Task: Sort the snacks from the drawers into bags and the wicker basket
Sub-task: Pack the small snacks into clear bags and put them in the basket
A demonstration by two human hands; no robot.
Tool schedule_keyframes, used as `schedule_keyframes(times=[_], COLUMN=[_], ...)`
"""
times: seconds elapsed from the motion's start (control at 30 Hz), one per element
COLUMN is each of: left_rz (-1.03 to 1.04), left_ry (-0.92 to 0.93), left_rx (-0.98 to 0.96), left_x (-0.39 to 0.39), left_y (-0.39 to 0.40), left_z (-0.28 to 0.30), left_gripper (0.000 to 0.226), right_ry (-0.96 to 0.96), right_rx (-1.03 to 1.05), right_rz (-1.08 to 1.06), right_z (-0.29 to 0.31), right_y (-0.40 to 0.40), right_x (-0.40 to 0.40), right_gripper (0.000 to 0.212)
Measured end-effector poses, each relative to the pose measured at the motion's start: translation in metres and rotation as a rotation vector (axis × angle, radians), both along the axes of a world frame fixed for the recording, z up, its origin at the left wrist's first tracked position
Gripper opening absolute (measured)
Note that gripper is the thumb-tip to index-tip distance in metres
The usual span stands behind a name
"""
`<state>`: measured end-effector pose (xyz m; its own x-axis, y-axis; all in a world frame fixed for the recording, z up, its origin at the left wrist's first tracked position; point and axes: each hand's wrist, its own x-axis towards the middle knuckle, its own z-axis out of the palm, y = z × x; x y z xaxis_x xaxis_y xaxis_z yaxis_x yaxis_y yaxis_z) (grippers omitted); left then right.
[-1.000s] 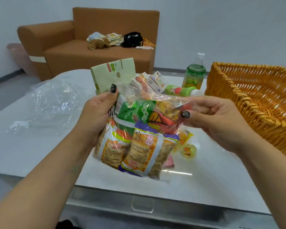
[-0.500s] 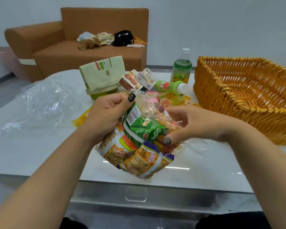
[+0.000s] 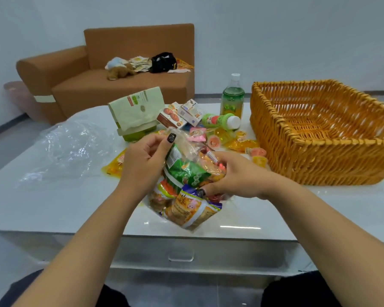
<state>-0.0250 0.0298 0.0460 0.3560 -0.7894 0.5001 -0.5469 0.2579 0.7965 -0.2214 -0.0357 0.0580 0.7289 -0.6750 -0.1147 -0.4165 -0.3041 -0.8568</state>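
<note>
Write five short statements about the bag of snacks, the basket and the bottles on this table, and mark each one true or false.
1. Both hands are on the clear bag of snacks. True: the left hand pinches its gathered top and the right hand grips its side.
2. The wicker basket is full of snacks. False: nothing shows inside it.
3. One green bottle stands upright and a second bottle lies on its side. True.
4. The jelly cups sit inside the basket. False: they lie loose on the table beside it.
5. The bag holds only drinks. False: it holds colourful snack packets.
</note>
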Motion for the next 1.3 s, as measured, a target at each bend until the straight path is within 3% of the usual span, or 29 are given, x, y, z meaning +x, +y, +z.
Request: schedule_keyframes(times=[0.2, 0.33, 0.4, 0.53, 0.63, 0.73, 0.97, 1.13, 1.3], left_rz=[0.215, 0.165, 0.097, -0.101, -0.263, -0.377, -0.361, -0.411, -0.497], left_ry=[0.123, 0.148, 0.154, 0.177, 0.155, 0.119, 0.19, 0.463, 0.455], left_rx=[-0.045, 0.144, 0.187, 0.228, 0.247, 0.31, 0.476, 0.574, 0.701], left_x=[-0.03, -0.061, -0.078, -0.114, -0.142, -0.164, -0.187, -0.186, -0.192], left_y=[-0.004, -0.012, -0.019, -0.04, -0.055, -0.072, -0.104, -0.122, -0.147], left_z=[-0.013, -0.032, -0.037, -0.021, -0.001, 0.013, 0.005, -0.003, -0.039], left_gripper=[0.054, 0.061, 0.064, 0.063, 0.069, 0.069, 0.094, 0.084, 0.103], right_ry=[-0.082, -0.118, -0.134, 0.178, 0.514, 0.674, 0.85, 0.951, 0.972], right_rx=[-0.206, -0.44, -0.562, -0.784, -0.704, -0.613, -0.531, -0.597, -0.644], right_rz=[-0.221, -0.465, -0.588, -0.78, -0.83, -0.822, -0.786, -0.69, -0.652], right_z=[0.037, 0.085, 0.111, 0.139, 0.12, 0.088, 0.046, 0.046, 0.037], right_y=[0.005, -0.022, -0.038, -0.08, -0.115, -0.132, -0.143, -0.142, -0.141], right_x=[-0.025, -0.064, -0.086, -0.123, -0.136, -0.142, -0.127, -0.099, -0.086], right_gripper=[0.047, 0.054, 0.047, 0.036, 0.031, 0.032, 0.038, 0.032, 0.029])
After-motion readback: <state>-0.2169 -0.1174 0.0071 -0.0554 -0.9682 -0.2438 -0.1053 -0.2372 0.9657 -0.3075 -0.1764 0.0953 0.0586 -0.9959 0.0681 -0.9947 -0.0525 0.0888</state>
